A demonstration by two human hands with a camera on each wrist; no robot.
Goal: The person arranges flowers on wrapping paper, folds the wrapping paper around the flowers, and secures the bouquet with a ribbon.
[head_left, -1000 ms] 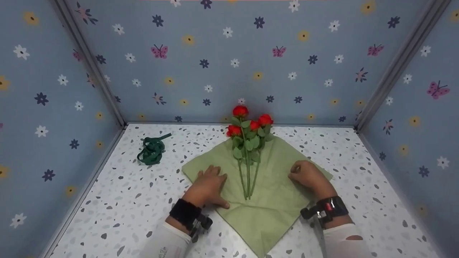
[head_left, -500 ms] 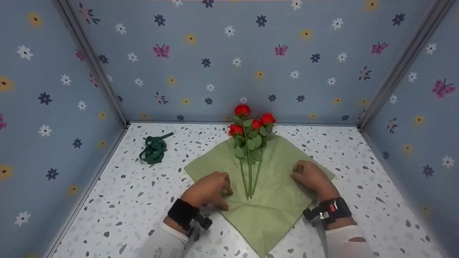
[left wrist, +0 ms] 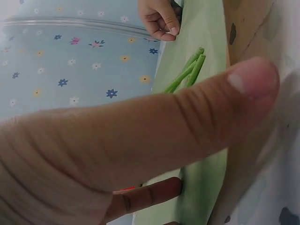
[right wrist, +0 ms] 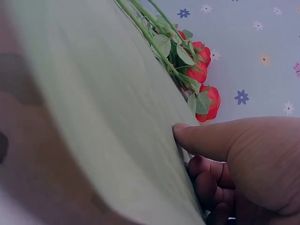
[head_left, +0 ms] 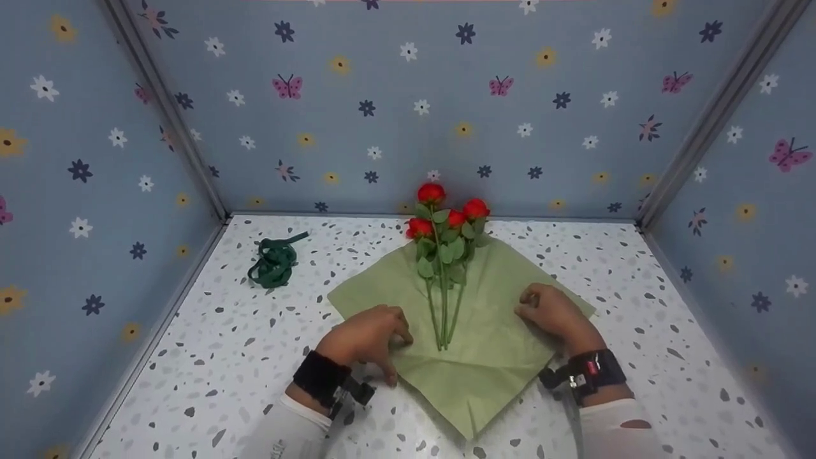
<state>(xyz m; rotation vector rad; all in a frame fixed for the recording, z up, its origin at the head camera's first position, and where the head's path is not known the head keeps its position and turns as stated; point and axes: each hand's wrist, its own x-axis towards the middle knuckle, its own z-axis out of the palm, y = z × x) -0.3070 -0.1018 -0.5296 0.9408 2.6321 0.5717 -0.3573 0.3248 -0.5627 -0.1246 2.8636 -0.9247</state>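
Observation:
A green wrapping sheet (head_left: 484,331) lies with one corner toward me, its near edge standing slightly off the tabletop. Several red roses (head_left: 444,255) rest on it, heads at the far corner and bare stem ends near the middle. My left hand (head_left: 366,338) is at the sheet's left edge, fingers bent down on it and thumb spread out past the edge. The left thumb covers part of the stems in the left wrist view. On the sheet's right side rests my right hand (head_left: 554,312), its fingers loosely curled with the thumb tip (right wrist: 180,131) against the sheet.
A tangled dark green ribbon (head_left: 274,262) lies at the back left of the speckled white tabletop (head_left: 255,370). Blue flower-patterned panels (head_left: 408,121) enclose the table at the back and both sides.
My left hand has bent its spread fingers and drawn its thumb back off the sheet. The sheet's near corner has shifted away from me. My right hand stays in place.

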